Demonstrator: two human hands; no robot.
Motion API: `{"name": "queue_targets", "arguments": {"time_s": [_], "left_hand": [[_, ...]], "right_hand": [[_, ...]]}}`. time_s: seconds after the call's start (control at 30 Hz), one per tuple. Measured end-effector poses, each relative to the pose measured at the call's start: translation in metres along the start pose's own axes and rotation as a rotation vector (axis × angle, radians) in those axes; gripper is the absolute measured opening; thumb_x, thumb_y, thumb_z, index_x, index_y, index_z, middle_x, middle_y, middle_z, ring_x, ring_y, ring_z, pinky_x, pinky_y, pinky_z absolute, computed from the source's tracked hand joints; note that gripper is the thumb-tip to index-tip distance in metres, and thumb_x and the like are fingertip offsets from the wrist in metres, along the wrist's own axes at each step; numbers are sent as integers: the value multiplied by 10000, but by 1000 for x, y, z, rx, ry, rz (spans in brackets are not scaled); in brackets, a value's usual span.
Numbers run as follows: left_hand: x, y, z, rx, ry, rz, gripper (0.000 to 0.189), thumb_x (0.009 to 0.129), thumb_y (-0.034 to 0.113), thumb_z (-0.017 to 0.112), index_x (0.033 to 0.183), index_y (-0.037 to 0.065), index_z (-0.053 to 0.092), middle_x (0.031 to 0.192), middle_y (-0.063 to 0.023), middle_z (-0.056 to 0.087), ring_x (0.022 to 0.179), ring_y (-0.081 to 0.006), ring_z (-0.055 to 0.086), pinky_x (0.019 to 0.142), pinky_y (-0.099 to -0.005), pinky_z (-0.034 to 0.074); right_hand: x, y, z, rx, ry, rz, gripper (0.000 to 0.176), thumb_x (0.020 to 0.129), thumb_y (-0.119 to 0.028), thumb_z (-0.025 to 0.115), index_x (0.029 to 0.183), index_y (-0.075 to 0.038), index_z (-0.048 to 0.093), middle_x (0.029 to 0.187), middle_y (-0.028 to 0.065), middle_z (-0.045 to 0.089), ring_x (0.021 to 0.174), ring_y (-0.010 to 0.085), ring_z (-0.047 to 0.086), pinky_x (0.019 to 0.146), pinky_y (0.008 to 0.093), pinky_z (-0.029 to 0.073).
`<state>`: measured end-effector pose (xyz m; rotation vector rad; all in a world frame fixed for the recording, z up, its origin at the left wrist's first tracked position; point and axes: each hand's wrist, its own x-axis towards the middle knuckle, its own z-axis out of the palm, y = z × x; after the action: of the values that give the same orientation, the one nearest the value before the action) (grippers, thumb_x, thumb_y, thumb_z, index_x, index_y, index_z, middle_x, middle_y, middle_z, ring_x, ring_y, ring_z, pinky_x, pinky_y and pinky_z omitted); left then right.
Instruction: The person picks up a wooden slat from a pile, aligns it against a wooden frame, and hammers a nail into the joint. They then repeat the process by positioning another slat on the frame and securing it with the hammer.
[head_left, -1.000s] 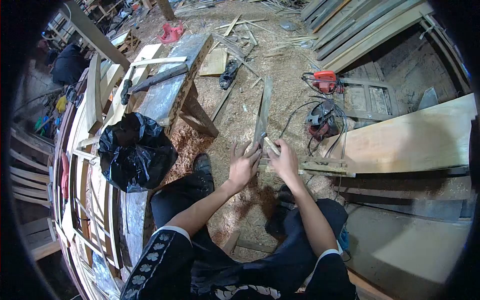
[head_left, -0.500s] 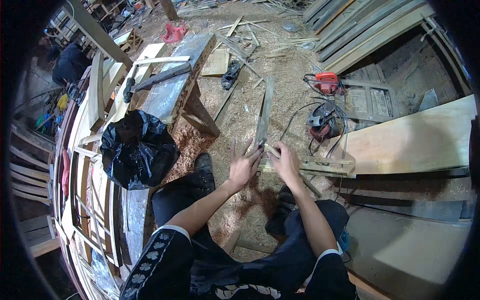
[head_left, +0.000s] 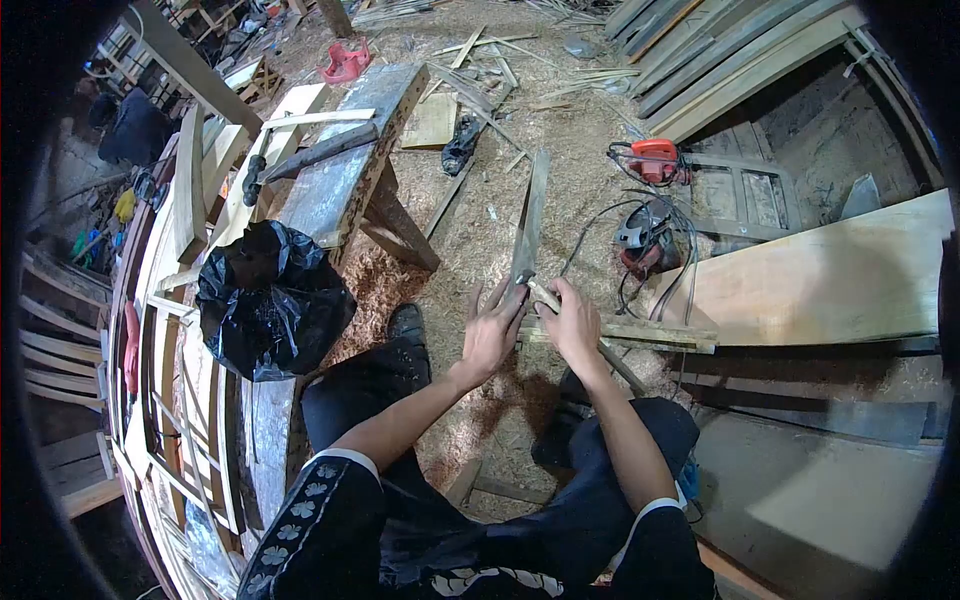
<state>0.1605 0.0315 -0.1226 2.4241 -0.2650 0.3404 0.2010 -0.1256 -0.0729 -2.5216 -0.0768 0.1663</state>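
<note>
A long, tapering grey metal blade, like a handsaw blade (head_left: pixel 530 220), points away from me above the sawdust floor. My left hand (head_left: pixel 488 338) is at its near end, fingers drawn together against the metal; the exact grip is partly hidden. My right hand (head_left: pixel 573 322) is closed around a short, pale, stick-like handle (head_left: pixel 543 294) whose tip meets the blade beside my left fingertips. Whatever is fixed to that handle is too small to make out. Under my right hand lie narrow wooden slats (head_left: pixel 650 334), reaching to the right.
A black plastic bag (head_left: pixel 272 305) sits at left by a workbench (head_left: pixel 345 190) with a hammer (head_left: pixel 254 180) on it. At right are a red power tool (head_left: pixel 655 160), a corded circular-saw-like tool (head_left: pixel 645 238) and a wide plank (head_left: pixel 820 275). A person (head_left: pixel 138 128) bends down at far left.
My left fingers, spread before, are now closer together at the blade's near end. The pale handle has shifted slightly in my right hand. The blade stays nearly in place.
</note>
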Motion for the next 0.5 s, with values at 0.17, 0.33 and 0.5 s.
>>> {"name": "queue_targets", "arguments": {"time_s": [0.17, 0.33, 0.5], "left_hand": [[2, -4, 1, 93, -44, 40, 334, 944, 183, 604, 1255, 72, 653, 1328, -76, 636, 1376, -244, 468, 1191, -551, 166], [1, -10, 0, 125, -68, 52, 341, 936, 182, 603, 1258, 87, 659, 1340, -59, 631, 1390, -223, 453, 1198, -590, 98], [1, -8, -3, 124, -27, 15, 328, 942, 178, 621, 1257, 100, 667, 1300, -63, 657, 1328, -261, 522, 1182, -621, 122]], "right_hand": [[-1, 7, 10, 35, 56, -52, 293, 832, -208, 757, 1068, -112, 611, 826, 172, 691, 799, 399, 671, 685, 504, 503], [0, 3, 9, 37, 40, -61, 273, 840, -218, 746, 1044, -108, 603, 805, 173, 694, 775, 403, 672, 671, 507, 499], [-3, -7, -6, 95, -15, -83, 256, 876, -235, 720, 1056, -84, 617, 855, 196, 689, 815, 403, 669, 686, 492, 498]]}}
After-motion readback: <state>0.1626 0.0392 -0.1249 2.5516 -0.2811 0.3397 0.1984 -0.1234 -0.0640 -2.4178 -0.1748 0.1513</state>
